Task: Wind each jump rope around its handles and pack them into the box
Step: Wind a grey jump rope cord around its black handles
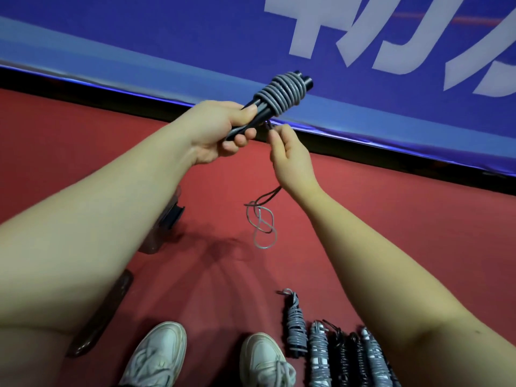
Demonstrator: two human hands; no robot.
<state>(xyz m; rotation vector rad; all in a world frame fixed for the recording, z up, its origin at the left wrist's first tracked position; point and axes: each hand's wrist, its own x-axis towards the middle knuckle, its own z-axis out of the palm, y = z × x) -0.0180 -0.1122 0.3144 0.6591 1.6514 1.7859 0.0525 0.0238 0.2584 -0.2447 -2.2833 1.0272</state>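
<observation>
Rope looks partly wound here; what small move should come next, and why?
Probably another turn: the right hand, pinching the rope, should loop it round the handles gripped by the left hand. Its coils cover only their far end, and a loose tail hangs below.

Single head-worn wide-angle view, steeply down onto red floor (363, 219).

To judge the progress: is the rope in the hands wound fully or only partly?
Partly: coils wrap the handles in the left hand; a loose tail hangs below the right hand.
</observation>
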